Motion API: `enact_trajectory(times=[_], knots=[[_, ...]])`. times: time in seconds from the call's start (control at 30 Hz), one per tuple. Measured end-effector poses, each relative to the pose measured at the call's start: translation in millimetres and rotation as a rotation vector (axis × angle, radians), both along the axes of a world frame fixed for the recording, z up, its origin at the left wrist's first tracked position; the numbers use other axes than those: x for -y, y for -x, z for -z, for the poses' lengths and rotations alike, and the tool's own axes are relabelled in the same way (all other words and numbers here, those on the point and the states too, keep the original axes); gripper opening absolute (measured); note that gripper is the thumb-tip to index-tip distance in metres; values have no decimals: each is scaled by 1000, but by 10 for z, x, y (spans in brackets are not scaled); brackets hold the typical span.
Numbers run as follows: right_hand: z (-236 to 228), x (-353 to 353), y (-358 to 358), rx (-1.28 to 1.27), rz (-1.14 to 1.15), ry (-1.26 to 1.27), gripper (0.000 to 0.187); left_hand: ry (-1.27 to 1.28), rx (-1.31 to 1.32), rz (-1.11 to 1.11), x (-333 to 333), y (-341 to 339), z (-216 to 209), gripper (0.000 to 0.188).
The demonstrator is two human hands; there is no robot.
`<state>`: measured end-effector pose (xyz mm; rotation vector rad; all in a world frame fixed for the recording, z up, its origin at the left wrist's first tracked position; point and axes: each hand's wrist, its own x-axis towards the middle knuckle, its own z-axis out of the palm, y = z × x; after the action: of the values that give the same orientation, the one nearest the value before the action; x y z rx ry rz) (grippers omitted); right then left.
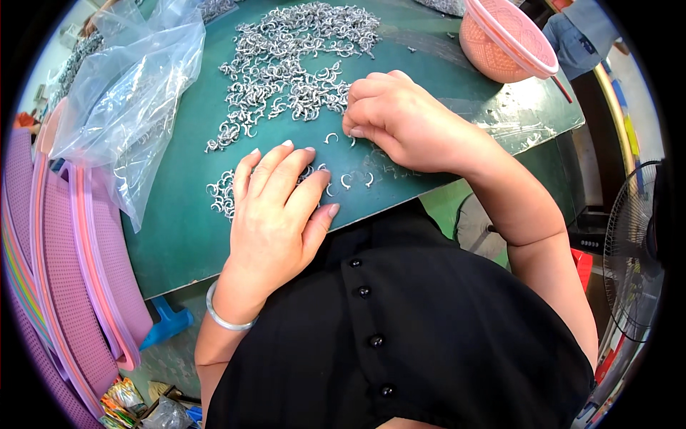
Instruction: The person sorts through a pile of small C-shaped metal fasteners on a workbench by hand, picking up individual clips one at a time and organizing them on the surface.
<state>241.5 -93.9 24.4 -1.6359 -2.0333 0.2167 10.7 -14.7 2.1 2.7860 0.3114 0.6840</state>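
Observation:
My left hand (275,204), a bangle on its wrist, lies palm down with fingers spread over a small group of silvery curved metal pieces (222,193), covering part of them. My right hand (400,118) is closed, thumb and fingertips drawn together at the near edge of a large pile of the same pieces (300,61). One curved piece (352,141) shows just below the right thumb; whether it is held is unclear. Between the hands a few single crescent-shaped pieces (346,181) lie apart on the green tabletop (179,250).
A clear plastic bag (136,100) drapes over the table's left side, beside stacked purple and pink perforated baskets (93,264). At the far right corner sits a pink basket (493,43). A fan (632,250) stands at the right, and a person's denim-clad leg (572,46) is beyond the table.

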Motion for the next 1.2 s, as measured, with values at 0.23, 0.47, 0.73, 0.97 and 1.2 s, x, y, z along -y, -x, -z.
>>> enact_trajectory(times=[0.23, 0.47, 0.73, 0.97, 1.2], knots=[[43, 14, 27, 115, -28, -58, 6, 2, -1, 1, 6, 0, -4, 34], [27, 29, 6, 80, 16, -63, 9, 7, -2, 1, 3, 0, 2, 34], [6, 31, 37, 53, -88, -72, 5, 20, 8, 6, -1, 2, 2, 33], [103, -132, 118, 116, -20, -156, 6, 17, 14, 13, 2, -8, -6, 33], [84, -127, 92, 69, -64, -108, 7, 19, 31, 23, -5, -9, -9, 33]])
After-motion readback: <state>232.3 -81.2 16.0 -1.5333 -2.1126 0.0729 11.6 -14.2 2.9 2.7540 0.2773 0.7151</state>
